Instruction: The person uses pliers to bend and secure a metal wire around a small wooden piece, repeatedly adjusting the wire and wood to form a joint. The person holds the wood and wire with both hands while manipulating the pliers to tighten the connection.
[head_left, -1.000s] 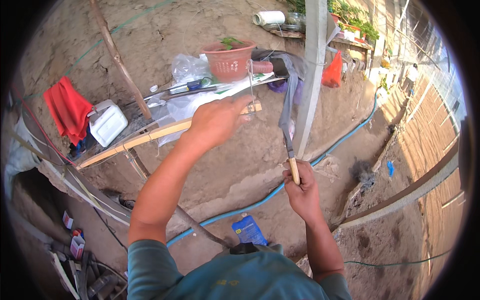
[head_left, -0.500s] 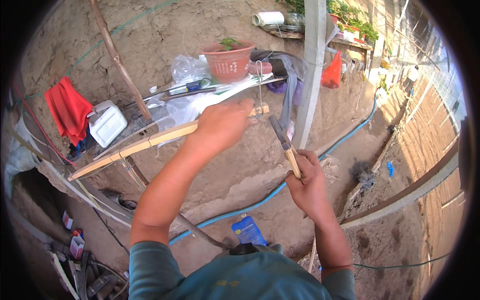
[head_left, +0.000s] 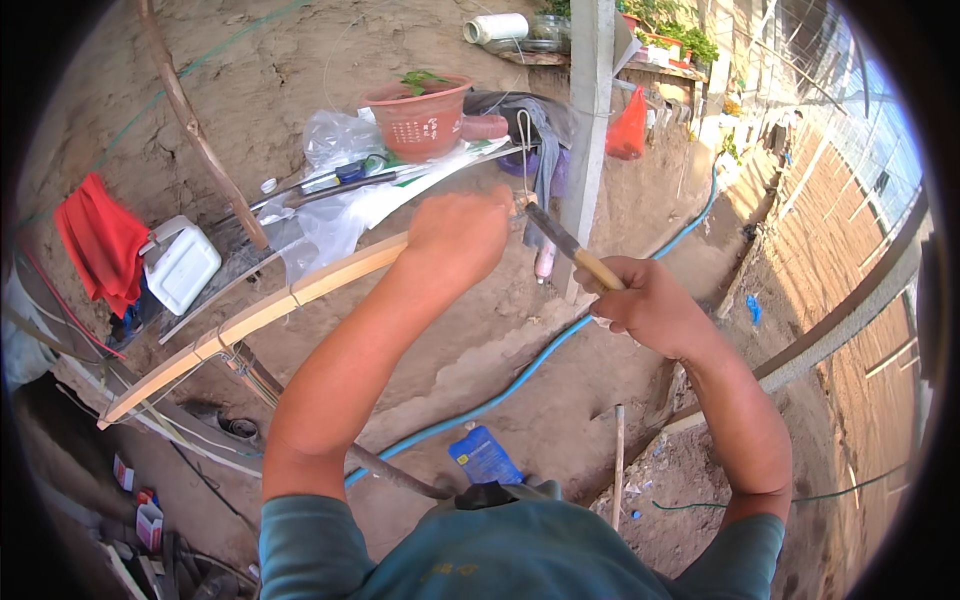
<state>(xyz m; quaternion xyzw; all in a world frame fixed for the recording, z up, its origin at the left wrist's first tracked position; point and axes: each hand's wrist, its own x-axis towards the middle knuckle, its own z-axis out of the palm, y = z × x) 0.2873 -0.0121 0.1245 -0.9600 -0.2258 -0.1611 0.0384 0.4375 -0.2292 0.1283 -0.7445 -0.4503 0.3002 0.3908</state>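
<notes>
My left hand (head_left: 460, 232) is wrapped round a long pale wooden strip (head_left: 265, 315), close to its right end. Thin wire is tied about that end, and a wire loop (head_left: 524, 150) rises from there. In my right hand (head_left: 645, 303) is a short wooden-handled tool (head_left: 556, 233) with a long, dark metal head; its exact kind is unclear. The head's tip meets or nearly meets the wired end of the strip, just right of my left knuckles. More wire circles the strip farther left, by a slanting pole.
Beyond my hands, a shelf holds a potted plant (head_left: 420, 118) and plastic sheeting (head_left: 335, 215). A concrete post (head_left: 590, 140) stands to the right. A blue hose (head_left: 520, 385) crosses the ground. At left are a red cloth (head_left: 100, 240) and white box (head_left: 183, 265).
My right hand has moved up, bringing the tool's head from right of the strip's end to right beside it. My left hand stays closed on the strip; the view has shifted slightly.
</notes>
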